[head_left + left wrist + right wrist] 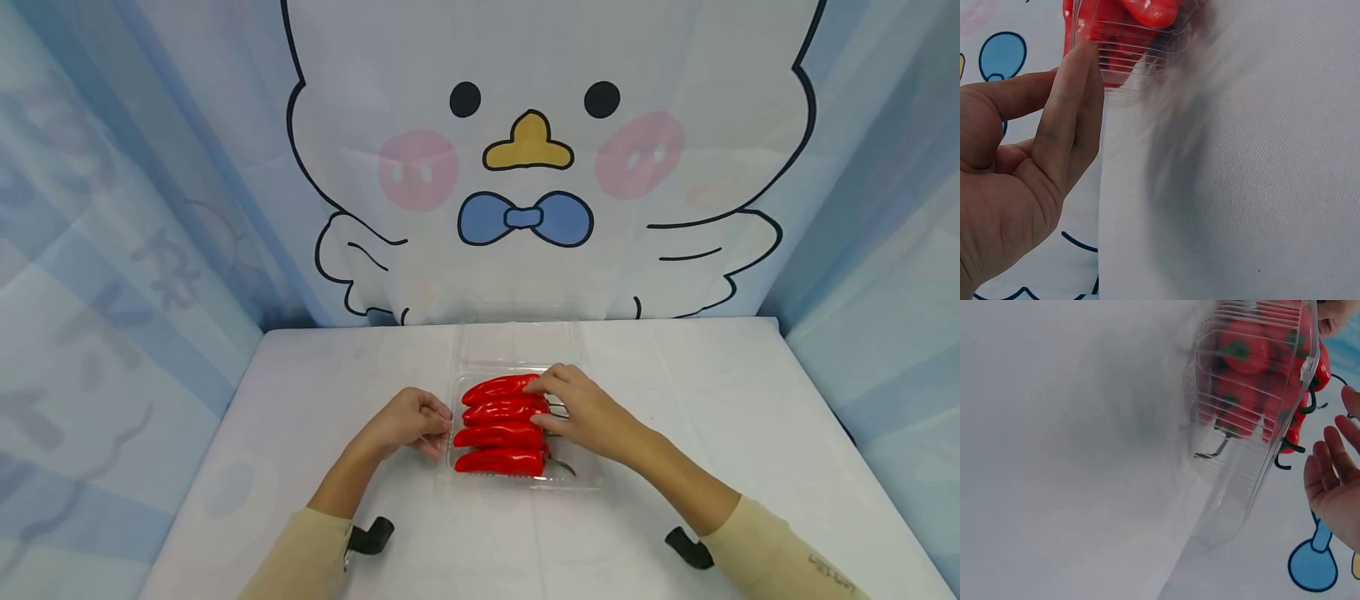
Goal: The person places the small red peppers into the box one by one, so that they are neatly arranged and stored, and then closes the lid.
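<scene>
Several glossy red peppers (498, 435) lie side by side in a clear plastic box (588, 482), their green stems towards the right. Through the box wall (1138, 59) more red shows in the left wrist view. My left hand (415, 421) is at the box's left side, thumb and fingertips close together and pinching its rim. Over the stem ends, my right hand (581, 410) has its fingers spread and lightly bent, fingertips right at the upper peppers. The right wrist view shows this hand (1338, 481) beside the dark green stems (1291, 447), with nothing in its grasp.
The box's clear lid (517, 343) stands folded back behind it, towards the curtain (525, 275) with a cartoon bird. A white cloth covers the table (330, 358). Dark wrist mounts (371, 536) stick out by both sleeves.
</scene>
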A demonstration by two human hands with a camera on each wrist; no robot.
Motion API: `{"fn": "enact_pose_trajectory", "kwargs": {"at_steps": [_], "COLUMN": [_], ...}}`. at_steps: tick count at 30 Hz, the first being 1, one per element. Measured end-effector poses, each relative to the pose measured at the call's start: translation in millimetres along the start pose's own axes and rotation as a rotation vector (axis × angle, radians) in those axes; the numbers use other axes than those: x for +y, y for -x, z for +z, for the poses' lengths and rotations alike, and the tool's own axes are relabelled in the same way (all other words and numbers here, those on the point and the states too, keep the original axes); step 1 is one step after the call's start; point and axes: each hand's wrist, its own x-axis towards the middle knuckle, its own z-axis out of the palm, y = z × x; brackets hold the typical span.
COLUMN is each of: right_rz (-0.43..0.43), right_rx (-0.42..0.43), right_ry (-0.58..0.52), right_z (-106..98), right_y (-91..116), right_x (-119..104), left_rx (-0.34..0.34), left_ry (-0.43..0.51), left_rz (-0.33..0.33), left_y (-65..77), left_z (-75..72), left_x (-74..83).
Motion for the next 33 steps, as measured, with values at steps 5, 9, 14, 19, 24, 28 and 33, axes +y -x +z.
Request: {"fn": "enact_pose_trajectory", "kwargs": {"at_steps": [5,9,14,19,24,28,33], "right_rz": [-0.002,0.029,0.068,0.093,0.142,0.184,0.255], "right_rx": [0.004,0.021,0.062,0.084,0.103,0.11,0.11], "right_ry": [-0.009,-0.016,-0.02,-0.008,0.001,0.005,-0.007], "right_z": [-3.8,-5.5,-8.1,-12.5,-17.7,-21.4,-24.6], "right_y": [-4.4,-7.7,-12.2,-17.4,-23.7,-28.6,-33.0], "right_x": [8.0,16.4,29.2,42.0,56.6,67.5,81.2], "left_rx": [0.002,0.007,0.008,0.006,0.005,0.006,-0.001], "left_ry": [-0.004,-0.013,-0.013,-0.013,-0.013,-0.012,-0.003], "left_rz": [0.0,-0.002,-0.004,-0.004,0.001,0.0,0.007], "left_y": [-0.9,-0.8,-0.6,-0.3,-0.1,0.0,0.6], "left_z": [0.3,0.4,-0.1,-0.5,-0.2,0.0,0.0], "left_x": [-0.6,-1.5,-2.4,-2.0,-1.2,-0.9,-0.9]}}
